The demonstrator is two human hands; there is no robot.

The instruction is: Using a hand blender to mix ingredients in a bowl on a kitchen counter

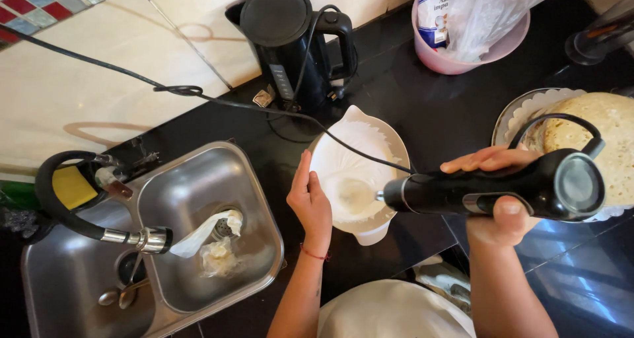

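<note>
A white bowl [389, 143] of white whipped cream stands on the black counter. My left hand [309, 202] rests against the bowl's near left rim, fingers straight and together. My right hand [502, 199] grips a black hand mixer [489, 189], held sideways. Its whisk end [353, 196] sits down in the cream. The mixer's black cord runs from the mixer across the bowl toward the wall at upper left.
A black electric kettle [290, 44] stands behind the bowl. A steel sink [198, 232] with a black flexible tap [86, 225] lies to the left. A pink tub [462, 57] of bags sits at the back right. Round cake layers [607, 136] on a doily are at the right.
</note>
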